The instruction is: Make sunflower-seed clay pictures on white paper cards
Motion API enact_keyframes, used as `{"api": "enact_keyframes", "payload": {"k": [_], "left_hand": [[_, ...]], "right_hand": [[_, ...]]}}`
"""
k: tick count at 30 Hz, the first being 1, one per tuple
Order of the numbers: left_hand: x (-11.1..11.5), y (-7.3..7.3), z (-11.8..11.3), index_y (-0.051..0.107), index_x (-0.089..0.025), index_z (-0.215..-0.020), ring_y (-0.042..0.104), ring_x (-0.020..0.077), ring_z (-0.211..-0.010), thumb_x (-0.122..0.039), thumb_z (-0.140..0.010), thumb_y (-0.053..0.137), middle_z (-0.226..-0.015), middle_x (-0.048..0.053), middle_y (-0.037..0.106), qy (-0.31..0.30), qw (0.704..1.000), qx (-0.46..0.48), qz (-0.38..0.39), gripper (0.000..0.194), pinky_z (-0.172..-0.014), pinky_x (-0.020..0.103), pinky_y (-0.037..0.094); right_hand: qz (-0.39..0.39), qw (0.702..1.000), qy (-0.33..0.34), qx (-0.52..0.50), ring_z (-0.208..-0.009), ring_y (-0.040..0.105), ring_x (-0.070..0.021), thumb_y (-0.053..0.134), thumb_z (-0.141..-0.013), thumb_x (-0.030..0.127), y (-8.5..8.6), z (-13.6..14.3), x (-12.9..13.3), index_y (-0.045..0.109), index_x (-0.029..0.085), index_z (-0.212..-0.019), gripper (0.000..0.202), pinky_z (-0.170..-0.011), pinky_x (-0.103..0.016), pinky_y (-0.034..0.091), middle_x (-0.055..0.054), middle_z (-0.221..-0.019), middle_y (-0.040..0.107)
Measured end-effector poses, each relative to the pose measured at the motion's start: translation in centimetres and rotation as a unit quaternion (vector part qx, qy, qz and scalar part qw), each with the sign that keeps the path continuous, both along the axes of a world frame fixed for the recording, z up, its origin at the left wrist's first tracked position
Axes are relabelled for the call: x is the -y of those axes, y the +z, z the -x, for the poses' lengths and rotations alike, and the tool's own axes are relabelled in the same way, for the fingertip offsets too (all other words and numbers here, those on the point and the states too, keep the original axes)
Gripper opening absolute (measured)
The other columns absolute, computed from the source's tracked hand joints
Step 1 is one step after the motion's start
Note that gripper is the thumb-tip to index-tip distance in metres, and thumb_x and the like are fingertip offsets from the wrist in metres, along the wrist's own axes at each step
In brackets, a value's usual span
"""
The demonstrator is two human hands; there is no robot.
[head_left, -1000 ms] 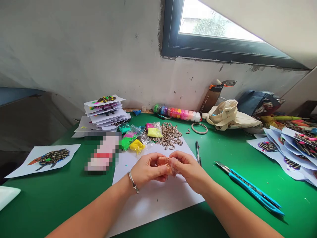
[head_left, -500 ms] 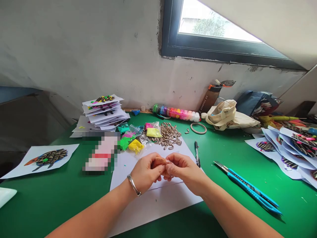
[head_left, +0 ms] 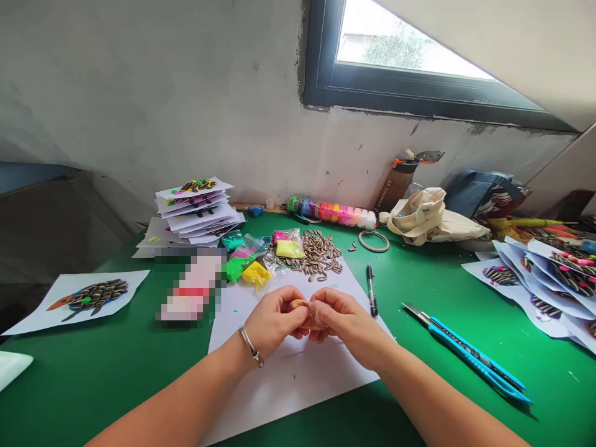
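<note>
Over white paper (head_left: 288,394): left hand (head_left: 275,316), right hand (head_left: 343,315), each grip clamped on orange-brown packet (head_left: 311,322).

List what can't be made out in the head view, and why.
Head view, brown item: mostly covered by the left hand and right hand.
Head view, pink-and-white object: details blurred by pixelation.
Head view, pale object: full shape cut off by the picture's left edge.
Head view, left paper stack: lower layers mostly hidden by those above.
</note>
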State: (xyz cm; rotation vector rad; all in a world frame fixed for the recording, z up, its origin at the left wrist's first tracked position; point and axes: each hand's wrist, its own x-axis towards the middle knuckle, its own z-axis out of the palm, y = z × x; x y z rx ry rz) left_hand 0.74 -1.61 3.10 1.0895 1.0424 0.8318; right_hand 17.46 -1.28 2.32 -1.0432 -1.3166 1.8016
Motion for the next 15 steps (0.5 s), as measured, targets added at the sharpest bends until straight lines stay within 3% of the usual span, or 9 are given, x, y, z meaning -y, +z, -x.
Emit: {"api": "enact_keyframes", "payload": {"k": [5, 12, 15], "left_hand": [[0.12, -0.06, -0.06, 0.053, -0.017, -0.074, 0.065, 0.0159, -0.060, -0.049, -0.071, 0.071, -0.062, 0.002, 0.066, -0.019, 0.999, 0.019, 0.033, 0.037, -0.053, 0.023, 0.046], [0.00, -0.27, -0.29, 0.052, -0.018, -0.068, 0.053, 0.0108, -0.051, -0.032, -0.067, 0.068, -0.053, -0.004, 0.055, 0.031, 0.999, -0.006, -0.026, 0.021, -0.052, 0.024, 0.044], [0.11, -0.35, -0.44, 0.052, -0.018, -0.068, 0.049, 0.0107, -0.051, -0.028, -0.066, 0.064, -0.052, -0.006, 0.050, 0.034, 0.997, -0.038, -0.062, 0.016, -0.052, 0.023, 0.041]], "right_hand": [[-0.029, 1.000, 0.001, -0.009, -0.064, 0.057, -0.0129, 0.066, -0.080, 0.035, -0.09, -0.23, 0.12, 0.059, 0.017, -0.080, 0.019, -0.061, -0.027, 0.044, 0.001, -0.068, 0.060], [-0.013, 1.000, -0.001, 0.015, -0.067, 0.061, -0.0149, 0.059, -0.083, 0.038, 0.66, 0.38, 0.46, 0.057, 0.018, -0.084, 0.020, -0.065, -0.030, 0.047, -0.001, -0.074, 0.064], [0.019, 1.000, -0.015, 0.010, -0.066, 0.060, -0.0139, 0.061, -0.080, 0.032, 0.66, 0.65, 0.51, 0.055, 0.018, -0.083, 0.015, -0.064, -0.028, 0.046, 0.000, -0.073, 0.064]]}}
